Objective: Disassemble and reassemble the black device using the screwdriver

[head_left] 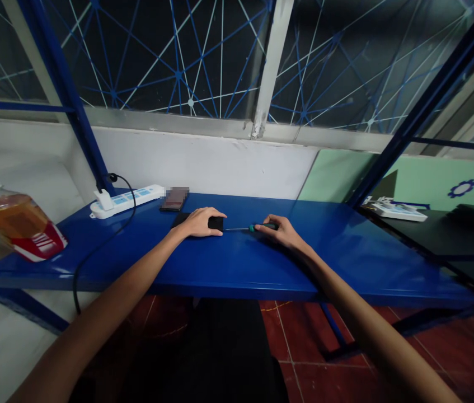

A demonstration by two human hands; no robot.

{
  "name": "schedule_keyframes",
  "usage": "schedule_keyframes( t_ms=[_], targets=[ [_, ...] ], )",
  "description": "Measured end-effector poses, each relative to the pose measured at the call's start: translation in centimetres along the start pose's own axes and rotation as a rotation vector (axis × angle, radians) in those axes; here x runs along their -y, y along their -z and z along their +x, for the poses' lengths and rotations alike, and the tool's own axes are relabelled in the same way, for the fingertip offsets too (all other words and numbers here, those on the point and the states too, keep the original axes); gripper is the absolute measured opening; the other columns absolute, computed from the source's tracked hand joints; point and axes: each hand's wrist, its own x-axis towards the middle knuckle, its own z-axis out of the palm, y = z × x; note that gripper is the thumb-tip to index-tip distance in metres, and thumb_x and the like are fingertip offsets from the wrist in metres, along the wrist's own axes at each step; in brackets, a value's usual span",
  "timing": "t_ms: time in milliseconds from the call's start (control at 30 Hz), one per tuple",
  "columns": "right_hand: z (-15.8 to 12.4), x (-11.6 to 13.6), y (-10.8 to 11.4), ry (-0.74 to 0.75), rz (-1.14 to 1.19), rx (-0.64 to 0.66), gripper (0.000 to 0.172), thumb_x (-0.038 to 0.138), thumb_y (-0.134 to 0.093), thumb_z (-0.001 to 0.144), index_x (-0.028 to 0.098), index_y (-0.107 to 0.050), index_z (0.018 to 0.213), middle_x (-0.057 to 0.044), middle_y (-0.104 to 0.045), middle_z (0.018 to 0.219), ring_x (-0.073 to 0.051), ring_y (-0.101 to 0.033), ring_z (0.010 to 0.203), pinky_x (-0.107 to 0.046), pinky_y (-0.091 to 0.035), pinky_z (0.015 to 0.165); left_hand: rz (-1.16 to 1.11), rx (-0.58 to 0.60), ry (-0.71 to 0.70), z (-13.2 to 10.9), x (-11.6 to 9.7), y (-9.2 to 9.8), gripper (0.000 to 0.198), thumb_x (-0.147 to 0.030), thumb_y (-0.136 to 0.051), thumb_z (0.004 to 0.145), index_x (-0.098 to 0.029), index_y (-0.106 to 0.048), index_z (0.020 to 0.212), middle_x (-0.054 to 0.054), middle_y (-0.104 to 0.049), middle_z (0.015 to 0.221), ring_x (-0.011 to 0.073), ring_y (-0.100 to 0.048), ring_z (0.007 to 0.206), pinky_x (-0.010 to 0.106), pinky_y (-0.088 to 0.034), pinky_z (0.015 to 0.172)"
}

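Observation:
My left hand (200, 221) lies closed over a small black flat device (215, 223) on the blue shelf (237, 263), holding it down. My right hand (282, 230) grips a screwdriver (250, 228) with a green-and-black handle. Its thin shaft lies nearly level and points left, with the tip at the right end of the black device. Both hands rest on the shelf's surface, close together near its middle.
A dark phone (174, 198) lies behind my left hand. A white power strip (127, 200) with a plugged black cable sits at back left. A plastic bottle (12, 221) of amber liquid stands far left. A second power strip (400, 211) rests on the dark table at right.

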Motion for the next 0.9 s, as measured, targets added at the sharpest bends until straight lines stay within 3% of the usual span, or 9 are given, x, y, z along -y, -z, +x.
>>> schedule_keyframes(
  t_ms=[200, 300, 400, 500, 667, 767, 900],
  targets=[
    [-0.7, 0.8, -0.5, 0.039, -0.242, -0.095, 0.059, 0.069, -0.041, 0.085, 0.019, -0.041, 0.053, 0.003, -0.037, 0.051, -0.01, -0.032, 0.051, -0.026, -0.023, 0.05, -0.004, 0.007, -0.002, 0.0, 0.0, 0.1, 0.059, -0.058, -0.063, 0.077, -0.031, -0.056, 0.129, 0.008, -0.055, 0.134, 0.0314, -0.051, 0.12, 0.045, -0.042, 0.094],
    [-0.8, 0.8, -0.5, 0.067, -0.161, -0.071, 0.049, 0.065, -0.051, 0.081, 0.018, -0.051, 0.067, 0.002, -0.05, 0.059, -0.012, -0.042, 0.055, -0.025, -0.03, 0.053, -0.005, 0.009, -0.003, 0.0, -0.1, 0.1, 0.059, -0.056, -0.064, 0.076, -0.03, -0.056, 0.129, 0.007, -0.055, 0.133, 0.031, -0.052, 0.119, 0.045, -0.041, 0.096],
    [-0.8, 0.6, -0.3, 0.055, -0.042, 0.019, 0.044, 0.057, -0.07, 0.069, 0.02, -0.052, 0.084, 0.001, -0.058, 0.067, -0.013, -0.048, 0.057, -0.024, -0.034, 0.054, -0.008, 0.025, -0.012, -0.1, -0.1, 0.2, 0.06, -0.056, -0.064, 0.076, -0.031, -0.055, 0.129, 0.006, -0.056, 0.132, 0.0307, -0.052, 0.118, 0.043, -0.041, 0.095],
    [-0.9, 0.6, -0.1, 0.015, -0.014, 0.033, 0.044, 0.058, -0.07, 0.068, 0.02, -0.052, 0.081, 0.002, -0.057, 0.063, -0.011, -0.044, 0.051, -0.024, -0.032, 0.05, -0.004, 0.026, -0.016, -0.1, -0.1, 0.2, 0.06, -0.055, -0.065, 0.076, -0.031, -0.055, 0.129, 0.006, -0.056, 0.132, 0.0305, -0.053, 0.118, 0.042, -0.041, 0.095],
    [-1.2, 1.2, -0.3, 0.08, -0.284, -0.078, 0.053, 0.065, -0.048, 0.083, 0.017, -0.056, 0.061, 0.001, -0.046, 0.054, -0.012, -0.038, 0.053, -0.026, -0.026, 0.051, -0.003, 0.022, -0.019, -0.1, -0.2, 0.2, 0.06, -0.054, -0.066, 0.075, -0.03, -0.055, 0.129, 0.007, -0.057, 0.132, 0.0302, -0.052, 0.119, 0.042, -0.041, 0.096],
    [-1.3, 1.3, -0.3, 0.11, -0.28, -0.073, 0.047, 0.063, -0.049, 0.083, 0.018, -0.059, 0.074, 0.001, -0.048, 0.057, -0.012, -0.04, 0.054, -0.026, -0.027, 0.052, -0.01, 0.019, -0.023, 0.0, -0.2, 0.2, 0.06, -0.054, -0.067, 0.074, -0.03, -0.056, 0.129, 0.007, -0.057, 0.132, 0.0303, -0.053, 0.119, 0.042, -0.041, 0.096],
    [-1.1, 0.8, -0.2, 0.113, -0.144, -0.039, 0.042, 0.057, -0.068, 0.072, 0.021, -0.054, 0.087, 0.003, -0.053, 0.062, -0.013, -0.043, 0.055, -0.024, -0.03, 0.052, -0.01, 0.012, -0.023, 0.0, -0.2, 0.2, 0.06, -0.054, -0.067, 0.074, -0.029, -0.057, 0.128, 0.007, -0.058, 0.13, 0.0301, -0.054, 0.118, 0.042, -0.041, 0.095]
  ],
)
